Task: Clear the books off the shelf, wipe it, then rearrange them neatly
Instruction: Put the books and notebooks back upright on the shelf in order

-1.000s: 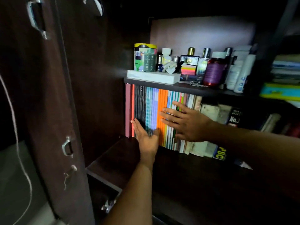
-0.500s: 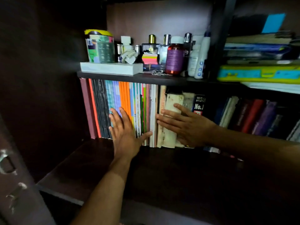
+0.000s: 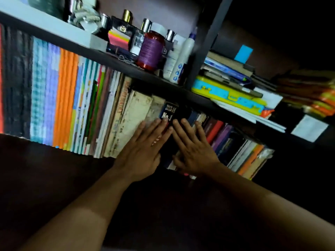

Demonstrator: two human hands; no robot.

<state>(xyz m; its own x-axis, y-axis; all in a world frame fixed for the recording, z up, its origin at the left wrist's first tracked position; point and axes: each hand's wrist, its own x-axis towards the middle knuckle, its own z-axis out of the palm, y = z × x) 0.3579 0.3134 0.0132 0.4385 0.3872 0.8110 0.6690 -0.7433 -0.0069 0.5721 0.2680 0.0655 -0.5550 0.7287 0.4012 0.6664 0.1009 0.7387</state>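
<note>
Where the view begins at the left, a row of books is seen standing upright on the dark shelf, spines outward. Toward the middle, the left hand is laid flat on the pale worn spines, fingers straight and spread. Just beside it, the right hand is pressed against the darker spines, fingers straight and spread. Bottles are kept on the board above.

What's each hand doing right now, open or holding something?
Left hand: open, fingers straight against the book spines.
Right hand: open, fingers flat on the spines, holding nothing.
</note>
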